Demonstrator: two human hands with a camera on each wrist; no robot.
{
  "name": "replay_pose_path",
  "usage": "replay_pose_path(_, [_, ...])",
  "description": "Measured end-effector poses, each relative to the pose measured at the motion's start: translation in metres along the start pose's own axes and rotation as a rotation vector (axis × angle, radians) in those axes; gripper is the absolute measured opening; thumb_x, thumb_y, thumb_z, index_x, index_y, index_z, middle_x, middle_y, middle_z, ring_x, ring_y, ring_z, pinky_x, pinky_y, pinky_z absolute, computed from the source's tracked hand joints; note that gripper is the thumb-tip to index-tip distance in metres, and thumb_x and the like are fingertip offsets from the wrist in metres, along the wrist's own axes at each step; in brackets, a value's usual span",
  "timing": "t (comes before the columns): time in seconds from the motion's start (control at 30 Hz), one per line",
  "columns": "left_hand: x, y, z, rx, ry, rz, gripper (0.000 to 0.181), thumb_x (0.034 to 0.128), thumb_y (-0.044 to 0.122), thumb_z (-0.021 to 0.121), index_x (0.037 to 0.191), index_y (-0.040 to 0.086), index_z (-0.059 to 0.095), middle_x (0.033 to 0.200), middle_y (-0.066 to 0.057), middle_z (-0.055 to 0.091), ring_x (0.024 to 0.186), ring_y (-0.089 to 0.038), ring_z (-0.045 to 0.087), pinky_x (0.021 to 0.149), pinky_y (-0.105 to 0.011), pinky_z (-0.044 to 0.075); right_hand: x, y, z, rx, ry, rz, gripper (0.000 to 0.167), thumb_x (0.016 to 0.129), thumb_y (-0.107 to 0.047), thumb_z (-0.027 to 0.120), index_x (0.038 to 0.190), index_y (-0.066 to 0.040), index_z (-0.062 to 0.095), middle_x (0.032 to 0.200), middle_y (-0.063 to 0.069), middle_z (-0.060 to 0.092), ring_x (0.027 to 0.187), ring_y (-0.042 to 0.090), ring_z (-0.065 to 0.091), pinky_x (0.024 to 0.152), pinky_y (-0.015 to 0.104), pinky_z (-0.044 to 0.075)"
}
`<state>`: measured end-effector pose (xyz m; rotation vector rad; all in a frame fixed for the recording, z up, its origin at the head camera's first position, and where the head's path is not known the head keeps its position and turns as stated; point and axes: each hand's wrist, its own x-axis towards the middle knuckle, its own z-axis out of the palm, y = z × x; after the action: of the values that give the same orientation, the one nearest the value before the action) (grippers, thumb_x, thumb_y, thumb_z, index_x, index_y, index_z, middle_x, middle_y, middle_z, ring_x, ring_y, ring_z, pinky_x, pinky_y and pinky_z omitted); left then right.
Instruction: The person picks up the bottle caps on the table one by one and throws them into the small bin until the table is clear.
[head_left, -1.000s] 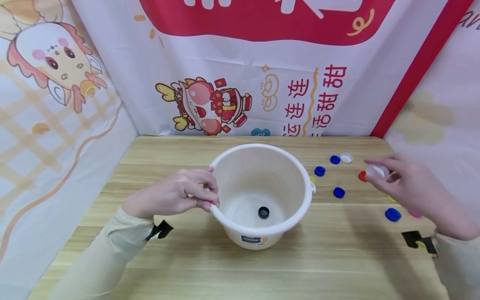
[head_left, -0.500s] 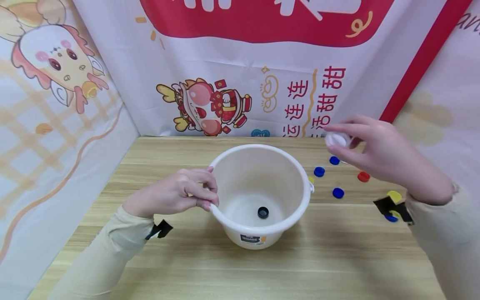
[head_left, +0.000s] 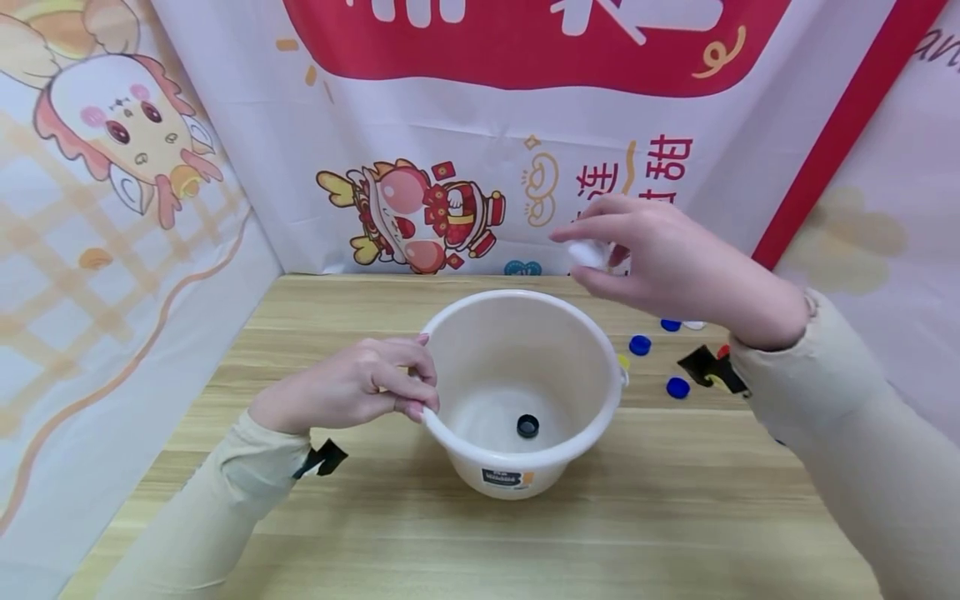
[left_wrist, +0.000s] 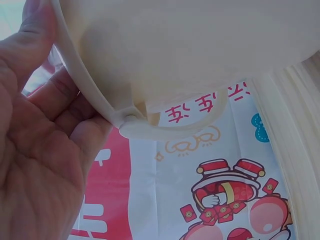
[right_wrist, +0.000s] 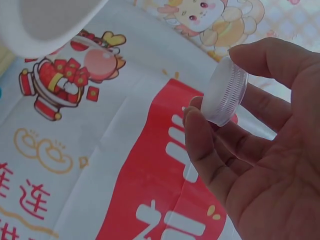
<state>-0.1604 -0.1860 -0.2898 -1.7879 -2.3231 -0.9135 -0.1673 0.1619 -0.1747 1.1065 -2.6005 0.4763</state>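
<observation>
A white plastic bucket (head_left: pixel 517 467) stands on the wooden table, and a black bottle cap (head_left: pixel 527 426) lies on its floor. My left hand (head_left: pixel 360 383) grips the left side of the rim between thumb and fingers; the left wrist view shows the bucket's handle (left_wrist: pixel 170 131) hanging next to that hand. Above the bucket's far right rim is my right hand (head_left: pixel 652 258), pinching a ridged white bottle cap (right_wrist: pixel 225 92) between thumb and fingertips. The cap is apart from the bucket.
Right of the bucket lie blue caps (head_left: pixel 640 345), a red cap (head_left: pixel 723 352) partly behind the right sleeve, and a yellow cap (head_left: pixel 623 361) close to the bucket. Printed cloth (head_left: pixel 420 108) walls the table's back and sides. The wooden table (head_left: pixel 360 533) extends in front.
My right hand has carried the white cap leftward and up from among the loose caps to above the bucket's far right side. My left hand has kept its hold on the rim.
</observation>
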Motion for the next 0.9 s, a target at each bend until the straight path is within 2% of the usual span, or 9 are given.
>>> replay_pose_path(0.17, [0.002,-0.002,0.001,0.009,0.010,0.024,0.021,0.0807,0.011,0.081,0.100,0.018,0.079,0.099,0.009,0.064,0.098,-0.009,0.058,0.111,-0.053,0.034,0.017,-0.007,0.005,0.019,-0.071,0.002,0.040,0.089,-0.015,0.075,0.128,-0.014,0.068,0.115,0.006,0.063,0.089,0.016,0.063,0.072,0.033,0.059])
replay_pose_path(0.4, [0.002,-0.002,0.002,0.007,0.009,0.017,0.021,0.0804,0.011,0.082,0.100,0.019,0.079,0.099,0.009,0.064,0.098,-0.009,0.058,0.112,-0.052,0.034,0.035,-0.011,0.010,0.025,-0.113,-0.062,0.037,0.089,-0.018,0.075,0.126,-0.015,0.069,0.116,0.005,0.065,0.087,0.016,0.061,0.072,0.030,0.057])
replay_pose_path(0.6, [0.001,-0.002,0.002,0.006,0.008,0.025,0.020,0.0812,0.011,0.081,0.099,0.019,0.079,0.099,0.009,0.064,0.099,-0.009,0.058,0.112,-0.052,0.034,0.043,-0.014,0.014,0.029,-0.160,-0.047,0.034,0.090,-0.018,0.073,0.124,-0.015,0.070,0.113,0.004,0.065,0.088,0.018,0.059,0.072,0.031,0.055])
replay_pose_path(0.9, [0.001,-0.001,0.001,0.007,0.007,0.029,0.020,0.0813,0.012,0.081,0.100,0.019,0.079,0.099,0.009,0.064,0.099,-0.010,0.058,0.112,-0.053,0.034,0.050,-0.015,0.021,0.035,-0.216,-0.055,0.036,0.089,-0.019,0.076,0.124,-0.017,0.070,0.117,0.002,0.065,0.092,0.016,0.060,0.073,0.028,0.056])
